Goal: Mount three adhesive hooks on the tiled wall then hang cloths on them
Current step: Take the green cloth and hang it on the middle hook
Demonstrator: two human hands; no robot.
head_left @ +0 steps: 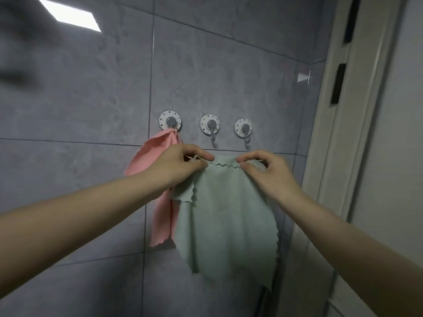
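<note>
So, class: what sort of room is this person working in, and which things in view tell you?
Probably a bathroom or kitchen: large grey wall tiles, three stick-on hooks carrying cloths such as the pink cloth, and a pale door frame beside them.

Dim grey light, ceiling-light glare on tile, blurred upper-left corner

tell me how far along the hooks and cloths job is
Done: all three hooks are on the tiled wall, and the pink cloth hangs from the left hook. In hand: the left hand and right hand pinch the green cloth by its top edge. Left: the middle hook and right hook are bare.
</note>
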